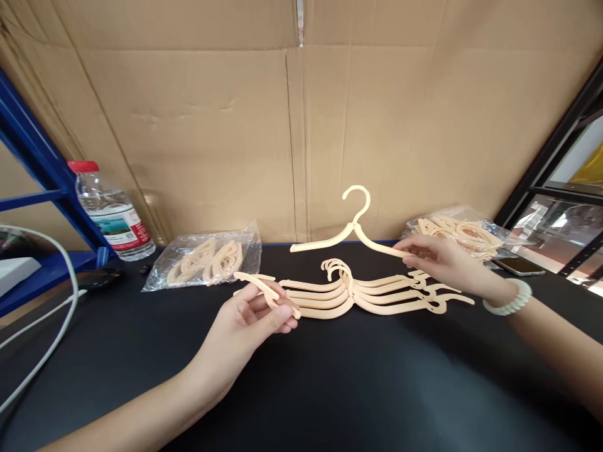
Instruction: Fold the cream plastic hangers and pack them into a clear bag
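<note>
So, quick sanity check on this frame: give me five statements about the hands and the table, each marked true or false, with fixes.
1. The right hand holds an open hanger by one arm. True.
2. The left hand is empty. False: it holds a small loose piece.
3. The bottle has a blue cap. False: the cap is red.
4. A phone lies beside the right-hand plastic bag. True.
5. The held hanger's hook points down. False: it points up.

I'm at what looks like a packing or assembly workstation: 1 black desk [377,389] backed by cardboard [198,125], 2 clear bags of parts [211,257], a blue metal frame [32,138] and dark-framed shelving [546,163].
</note>
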{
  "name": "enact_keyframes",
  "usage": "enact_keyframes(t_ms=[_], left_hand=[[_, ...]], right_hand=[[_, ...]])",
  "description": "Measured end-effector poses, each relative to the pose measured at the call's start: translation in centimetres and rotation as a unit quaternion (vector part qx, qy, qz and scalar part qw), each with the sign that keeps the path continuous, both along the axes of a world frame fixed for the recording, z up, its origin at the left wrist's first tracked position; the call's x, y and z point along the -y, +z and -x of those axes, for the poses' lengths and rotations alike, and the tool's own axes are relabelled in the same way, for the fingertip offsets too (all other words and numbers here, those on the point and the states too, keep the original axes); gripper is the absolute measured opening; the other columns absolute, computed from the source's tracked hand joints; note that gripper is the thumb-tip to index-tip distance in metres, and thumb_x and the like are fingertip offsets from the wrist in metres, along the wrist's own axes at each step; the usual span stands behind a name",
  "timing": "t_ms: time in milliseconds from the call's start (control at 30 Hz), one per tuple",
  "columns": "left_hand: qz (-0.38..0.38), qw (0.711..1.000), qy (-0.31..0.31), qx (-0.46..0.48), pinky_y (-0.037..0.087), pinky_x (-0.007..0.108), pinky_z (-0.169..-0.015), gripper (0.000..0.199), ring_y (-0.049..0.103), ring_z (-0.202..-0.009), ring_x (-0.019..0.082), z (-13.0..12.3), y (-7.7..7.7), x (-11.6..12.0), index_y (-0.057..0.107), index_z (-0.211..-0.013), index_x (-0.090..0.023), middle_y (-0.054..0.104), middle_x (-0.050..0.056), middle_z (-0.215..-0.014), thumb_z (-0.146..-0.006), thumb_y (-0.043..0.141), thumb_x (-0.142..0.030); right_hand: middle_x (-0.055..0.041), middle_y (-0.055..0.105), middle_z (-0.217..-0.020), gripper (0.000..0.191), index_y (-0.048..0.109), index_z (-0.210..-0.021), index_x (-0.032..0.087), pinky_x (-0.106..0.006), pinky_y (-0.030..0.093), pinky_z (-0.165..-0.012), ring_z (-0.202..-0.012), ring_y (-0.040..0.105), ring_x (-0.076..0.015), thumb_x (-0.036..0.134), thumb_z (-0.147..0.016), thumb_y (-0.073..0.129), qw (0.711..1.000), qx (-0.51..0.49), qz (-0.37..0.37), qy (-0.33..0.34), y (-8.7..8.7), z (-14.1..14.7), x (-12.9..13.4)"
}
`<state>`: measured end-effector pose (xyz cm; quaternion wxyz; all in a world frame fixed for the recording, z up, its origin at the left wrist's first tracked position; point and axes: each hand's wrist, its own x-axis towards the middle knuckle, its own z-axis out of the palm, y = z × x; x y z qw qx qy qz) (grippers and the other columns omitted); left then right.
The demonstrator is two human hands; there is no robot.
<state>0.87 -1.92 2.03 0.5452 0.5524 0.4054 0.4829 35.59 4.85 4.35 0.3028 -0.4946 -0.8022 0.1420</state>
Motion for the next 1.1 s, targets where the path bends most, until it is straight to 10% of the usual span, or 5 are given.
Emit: enact_keyframes(t_ms=[333,600,1100], left_hand=[[-0.005,0.997,0.009,0.082,0.047,0.020,-0.069,0.014,0.051,-0.072,0.010,0.7,-0.2,-0.9,0.065,-0.082,-0.018,0.055,0.000,-0.077,-0.077,0.076,-0.027],[0.055,0.988,-0.059,0.132,0.052,0.036,-0.091,0.014,0.065,-0.093,0.021,0.9,0.5,-1.1,0.062,-0.079,-0.016,0.061,0.005,-0.110,-0.081,0.071,-0.026],[0.086,0.983,-0.057,0.150,0.056,0.031,-0.077,0.018,0.067,-0.076,0.018,0.9,0.5,-0.9,0.060,-0.073,-0.015,0.067,0.004,-0.091,-0.074,0.076,-0.023]], right_hand=[[-0.0016,0.055,-0.072,0.033,0.056,-0.085,0.016,-0.028,0.040,-0.058,-0.065,0.052,-0.0133,0.049,-0.085,0.060,0.982,-0.025,0.157,0.099,1.4,0.0,1.3],[0.0010,0.052,-0.067,0.030,0.057,-0.084,0.017,-0.025,0.035,-0.052,-0.058,0.044,-0.0108,0.047,-0.084,0.062,0.985,-0.012,0.140,0.104,1.3,0.1,1.3],[0.0003,0.052,-0.067,0.028,0.058,-0.086,0.018,-0.026,0.035,-0.052,-0.059,0.043,-0.0118,0.046,-0.087,0.059,0.984,0.001,0.152,0.096,1.2,0.1,1.5]])
